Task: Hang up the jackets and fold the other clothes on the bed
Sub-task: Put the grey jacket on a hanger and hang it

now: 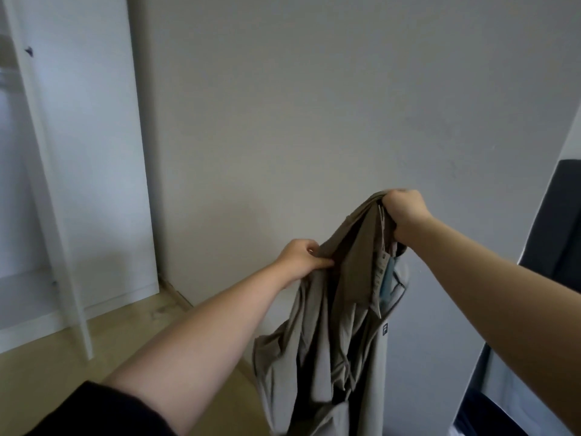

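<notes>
1. A grey-olive jacket [317, 357] of thin, creased fabric hangs in mid-air, held up at two points and touching no surface that shows.
2. Its top edge is bunched in the right grip [405, 212], fingers curled tight round the cloth; this is the garment's highest point.
3. The left grip [301, 256] pinches a second edge lower and to the left, so the cloth between them slopes and the front gapes on a dark inside.
4. Paper tags [382, 272] dangle just below the right grip, one of them pale blue.
5. A small dark logo patch [384, 330] shows lower down.
6. The rest falls in loose folds out of view below.
</notes>
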Demonstrator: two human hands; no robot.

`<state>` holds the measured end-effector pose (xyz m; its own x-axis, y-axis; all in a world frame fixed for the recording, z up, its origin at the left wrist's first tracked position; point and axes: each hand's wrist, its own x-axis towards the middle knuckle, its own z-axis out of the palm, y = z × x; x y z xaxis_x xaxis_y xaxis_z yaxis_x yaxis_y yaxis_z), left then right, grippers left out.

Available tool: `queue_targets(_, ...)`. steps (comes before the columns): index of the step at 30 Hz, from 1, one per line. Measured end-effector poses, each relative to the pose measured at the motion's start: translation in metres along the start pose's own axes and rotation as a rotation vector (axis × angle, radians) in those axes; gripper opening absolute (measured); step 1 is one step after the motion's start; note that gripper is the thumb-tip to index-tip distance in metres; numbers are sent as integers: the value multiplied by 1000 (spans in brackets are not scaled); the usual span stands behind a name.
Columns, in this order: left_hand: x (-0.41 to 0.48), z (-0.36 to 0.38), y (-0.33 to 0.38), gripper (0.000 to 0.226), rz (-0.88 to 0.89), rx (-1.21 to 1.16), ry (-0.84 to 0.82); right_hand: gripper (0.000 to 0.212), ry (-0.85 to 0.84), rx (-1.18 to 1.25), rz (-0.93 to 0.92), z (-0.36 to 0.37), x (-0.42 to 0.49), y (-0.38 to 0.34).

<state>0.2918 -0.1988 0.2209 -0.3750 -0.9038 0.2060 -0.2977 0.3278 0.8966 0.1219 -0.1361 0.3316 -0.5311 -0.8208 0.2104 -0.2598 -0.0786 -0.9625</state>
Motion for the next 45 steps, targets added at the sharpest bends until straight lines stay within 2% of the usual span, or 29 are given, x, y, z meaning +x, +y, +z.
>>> queue_targets(2, 6, -13, -1, 20, 34, 156, 208, 15, -25, -230, -153, -8, 1, 5)
queue_targets(4, 12, -28, 4, 18, 70, 250, 383, 22, -174, -625, -293, -15, 0, 10)
queue_targets(6, 16, -39, 15, 16, 94, 294, 469, 25, -277, -1013, -357, -18, -1, 19)
queue_targets(8, 18, -43, 28, 12, 187, 506, 514, 17, -196, -1140, -427, -18, -2, 26)
queue_targets(10, 19, -46, 36, 13, 320, 756, 552, 5, 19, -1157, -524, -17, -3, 26)
queue_targets(11, 20, -48, 39, 19, 311, 838, 538, 3, 98, -1187, -547, -17, -3, 25)
queue_targets(12, 21, -49, 41, 24, 219, 911, 487, 10, 134, -1257, -530, -18, -2, 23)
queue_targets(14, 20, -49, 44, 29, -50, 981, 365, 22, 104, -1456, -413, -19, -4, 21)
queue_targets(15, 21, -49, 44, 29, -109, 955, 367, 23, 96, -1512, -386, -20, -5, 21)
queue_targets(17, 21, -53, 49, 30, -71, 891, 440, 19, 132, -1518, -493, -22, -6, 22)
queue_targets(19, 20, -61, 50, 35, 113, 864, 557, 15, 211, -1450, -611, -28, 0, 21)
queue_targets(20, 19, -65, 52, 35, 150, 915, 540, 15, 212, -1433, -559, -31, 4, 18)
queue_targets(22, 18, -71, 55, 34, 25, 991, 410, 12, 109, -1466, -328, -38, 7, 10)
queue_targets(23, 19, -71, 55, 33, -59, 940, 388, 9, 33, -1450, -229, -40, 10, 8)
queue_targets(25, 20, -73, 60, 36, -96, 793, 426, 21, -82, -1336, -147, -39, 18, 10)
queue_targets(27, 23, -70, 69, 37, -53, 637, 485, 23, -92, -1174, -156, -37, 23, 12)
queue_targets(29, 25, -65, 81, 36, -49, 522, 458, 21, -94, -1003, -158, -36, 22, 15)
queue_targets(30, 24, -64, 85, 35, -44, 490, 445, 28, -130, -885, -141, -36, 18, 17)
queue_targets(32, 25, -63, 93, 36, -34, 459, 441, 43, -280, -588, -60, -38, 9, 21)
queue_targets(33, 26, -65, 95, 36, -29, 453, 446, 43, -383, -451, -11, -39, 3, 23)
queue_targets(37, 27, -71, 98, 33, -24, 435, 452, 30, -722, -5, 127, -43, -11, 25)
queue_targets(39, 28, -72, 97, 32, -33, 442, 453, 29, -798, -63, 135, -40, -16, 21)
queue_targets(40, 27, -72, 97, 32, -41, 449, 452, 29, -781, -210, 94, -37, -17, 20)
queue_targets(41, 28, -72, 96, 33, -50, 463, 445, 27, -715, -439, 11, -34, -15, 20)
queue_targets(43, 26, -71, 94, 34, -74, 495, 424, 17, -473, -935, -201, -26, -9, 18)
queue_targets(45, 25, -70, 93, 34, -92, 536, 392, 12, -228, -1169, -325, -20, -8, 13)
